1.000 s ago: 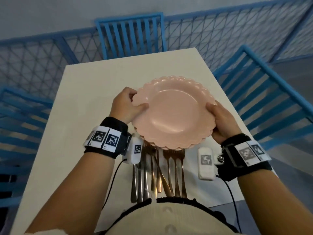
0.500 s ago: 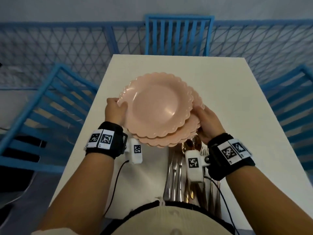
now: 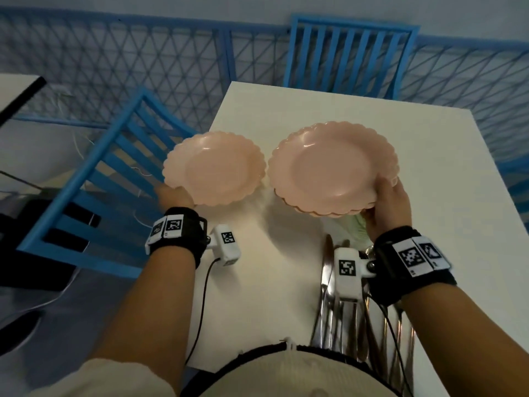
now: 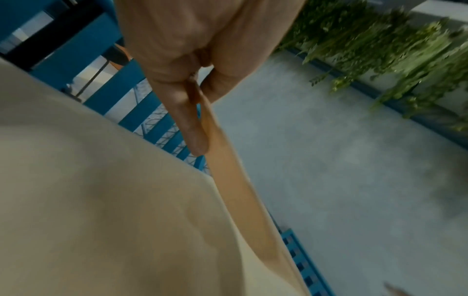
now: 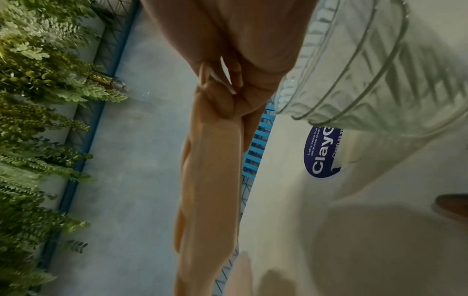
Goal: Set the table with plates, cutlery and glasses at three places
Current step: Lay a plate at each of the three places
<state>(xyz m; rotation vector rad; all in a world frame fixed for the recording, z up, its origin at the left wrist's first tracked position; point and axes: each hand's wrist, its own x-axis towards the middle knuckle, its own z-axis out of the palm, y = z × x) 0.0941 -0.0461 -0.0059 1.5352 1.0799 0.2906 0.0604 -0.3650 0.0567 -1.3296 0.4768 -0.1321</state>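
My left hand (image 3: 175,196) grips the near rim of a single pink scalloped plate (image 3: 214,167), held above the left edge of the white table (image 3: 372,116). In the left wrist view the plate (image 4: 235,186) shows edge-on, pinched between thumb and fingers (image 4: 187,112). My right hand (image 3: 388,206) holds the right rim of a stack of pink plates (image 3: 333,167) over the table's middle; the stack (image 5: 210,180) is edge-on in the right wrist view. Several pieces of cutlery (image 3: 329,305) lie near the front edge under my right wrist. A ribbed clear glass (image 5: 375,66) stands close beside the right hand.
Blue slatted chairs stand at the left side (image 3: 94,202) and the far end (image 3: 349,55) of the table. A blue lattice fence (image 3: 114,61) runs behind. A round blue sticker (image 5: 324,154) is on the table. Green plants (image 4: 395,46) line the floor's edge.
My left hand has taken the top plate off the stack and carried it to the left. The right hand keeps the remaining stack. My view has swung to the left.
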